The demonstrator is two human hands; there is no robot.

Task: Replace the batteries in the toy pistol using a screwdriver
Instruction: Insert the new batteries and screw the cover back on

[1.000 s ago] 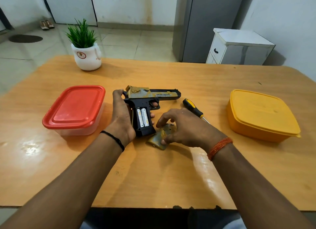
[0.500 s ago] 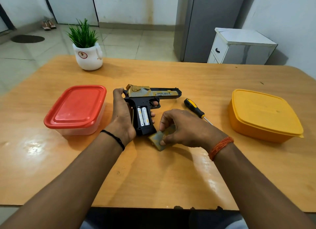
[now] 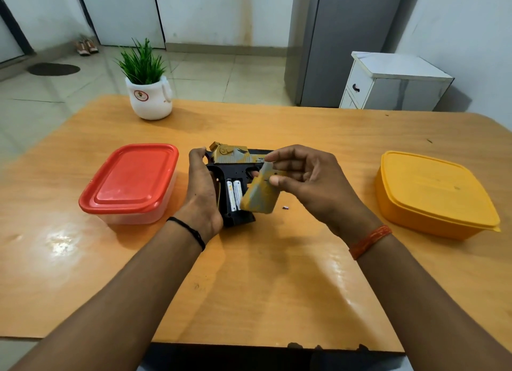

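The right hand (image 3: 310, 182) is pinching the battery cover (image 3: 260, 196) at the toy pistol's (image 3: 235, 174) four o'clock, while the left hand (image 3: 201, 193) is gripping its handle.

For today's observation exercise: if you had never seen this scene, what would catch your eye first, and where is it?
At the table's centre, the left hand grips a black and gold toy pistol with two white batteries showing in its open grip. The right hand pinches the gold cover just above it. A red-lidded box sits to the left and a yellow box to the right.
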